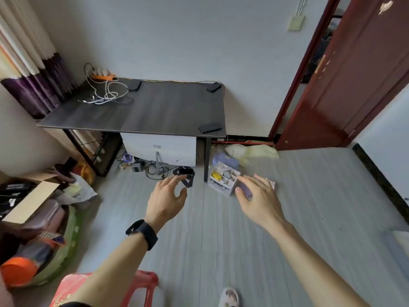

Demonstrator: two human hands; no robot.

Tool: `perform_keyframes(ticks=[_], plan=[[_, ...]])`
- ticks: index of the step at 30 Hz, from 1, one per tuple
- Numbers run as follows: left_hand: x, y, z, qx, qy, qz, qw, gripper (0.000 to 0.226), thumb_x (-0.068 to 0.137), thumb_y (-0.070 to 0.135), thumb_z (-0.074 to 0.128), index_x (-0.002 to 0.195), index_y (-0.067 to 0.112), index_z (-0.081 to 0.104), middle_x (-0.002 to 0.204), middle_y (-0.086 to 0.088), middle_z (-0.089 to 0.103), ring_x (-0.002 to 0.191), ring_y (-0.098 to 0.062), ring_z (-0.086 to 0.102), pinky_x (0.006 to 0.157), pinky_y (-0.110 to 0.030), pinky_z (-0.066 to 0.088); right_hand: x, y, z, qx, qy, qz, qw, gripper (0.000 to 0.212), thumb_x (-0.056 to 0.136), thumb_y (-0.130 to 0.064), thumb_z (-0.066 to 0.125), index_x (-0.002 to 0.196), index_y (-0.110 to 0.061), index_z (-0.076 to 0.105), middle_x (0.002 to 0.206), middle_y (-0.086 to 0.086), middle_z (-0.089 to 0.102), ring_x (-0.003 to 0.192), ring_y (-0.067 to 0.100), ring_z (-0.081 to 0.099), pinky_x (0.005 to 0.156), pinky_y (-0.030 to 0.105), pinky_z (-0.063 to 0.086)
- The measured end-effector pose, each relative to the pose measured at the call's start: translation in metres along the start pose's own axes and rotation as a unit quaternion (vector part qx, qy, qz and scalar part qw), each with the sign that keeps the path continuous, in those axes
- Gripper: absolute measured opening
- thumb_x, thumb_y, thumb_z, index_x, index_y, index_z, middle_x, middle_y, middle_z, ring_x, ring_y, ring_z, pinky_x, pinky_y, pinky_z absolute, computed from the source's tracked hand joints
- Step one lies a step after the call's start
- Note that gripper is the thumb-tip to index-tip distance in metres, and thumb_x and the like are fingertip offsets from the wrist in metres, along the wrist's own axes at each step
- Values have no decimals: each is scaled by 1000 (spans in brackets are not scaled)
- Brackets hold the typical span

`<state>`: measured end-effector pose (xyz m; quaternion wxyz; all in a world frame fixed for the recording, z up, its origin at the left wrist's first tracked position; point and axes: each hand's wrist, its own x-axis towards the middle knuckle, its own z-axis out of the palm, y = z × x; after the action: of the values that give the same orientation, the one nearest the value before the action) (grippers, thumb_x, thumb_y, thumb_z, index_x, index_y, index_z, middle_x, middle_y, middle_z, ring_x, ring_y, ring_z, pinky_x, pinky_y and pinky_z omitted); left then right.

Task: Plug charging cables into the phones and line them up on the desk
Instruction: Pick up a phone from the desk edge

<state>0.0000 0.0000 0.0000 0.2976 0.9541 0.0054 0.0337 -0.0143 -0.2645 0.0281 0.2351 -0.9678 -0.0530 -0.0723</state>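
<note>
A dark desk (pixel 155 114) stands against the far wall. Three black phones lie on it: one at the back middle (pixel 135 85), one at the back right corner (pixel 214 87), one at the front right corner (pixel 209 127). A tangle of white charging cables (pixel 106 94) lies at the back left, running to an orange power strip (pixel 103 76). My left hand (pixel 166 200), with a black wristband, and my right hand (pixel 256 196) hover over the floor well short of the desk. Both have spread fingers and hold nothing.
A white drawer unit (pixel 159 149) sits under the desk. On the floor are a small organizer box (pixel 223 178), a cardboard box (pixel 28 196) and clutter at left, and a red stool (pixel 141 284) near me. A dark red door (pixel 345 85) stands open at right.
</note>
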Motion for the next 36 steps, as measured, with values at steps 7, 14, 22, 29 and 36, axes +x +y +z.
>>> perform_keyframes(ticks=[7, 14, 22, 29, 36], plan=[[81, -40, 40, -9, -64, -72, 995, 44, 94, 33, 54, 138, 34, 51, 141, 3, 54, 131, -23, 46, 100, -36, 45, 92, 32, 61, 30, -92, 28, 995, 45, 97, -36, 56, 140, -23, 55, 143, -6, 57, 137, 20, 43, 114, 36, 35], [199, -35, 76, -59, -111, -142, 982, 45, 93, 29, 55, 138, 29, 52, 143, -2, 53, 133, -20, 47, 104, -30, 38, 209, 81, 105, 32, -176, 66, 982, 44, 95, -39, 54, 136, -23, 56, 139, -5, 60, 131, 23, 48, 106, 23, 26], [315, -45, 109, -59, -143, -180, 971, 48, 93, 29, 54, 140, 28, 50, 144, -3, 51, 131, -22, 47, 103, -31, 39, 330, 109, 138, 15, -258, 101, 961, 46, 97, -36, 53, 141, -20, 51, 139, 3, 59, 130, 27, 46, 99, 32, 28], [424, -94, 138, 1, -182, -189, 965, 56, 92, 30, 52, 147, 28, 43, 155, -6, 38, 139, -32, 36, 113, -42, 35, 439, 115, 184, -23, -327, 119, 937, 42, 99, -37, 51, 136, -18, 49, 135, 4, 59, 128, 31, 47, 83, 31, 31], [529, -132, 153, 100, -212, -171, 957, 68, 92, 33, 49, 154, 36, 22, 166, -7, 9, 151, -36, 7, 120, -52, 16, 551, 114, 235, -15, -309, 148, 939, 65, 98, -37, 53, 154, -15, 29, 162, 5, 28, 147, 28, 27, 117, 41, 30]])
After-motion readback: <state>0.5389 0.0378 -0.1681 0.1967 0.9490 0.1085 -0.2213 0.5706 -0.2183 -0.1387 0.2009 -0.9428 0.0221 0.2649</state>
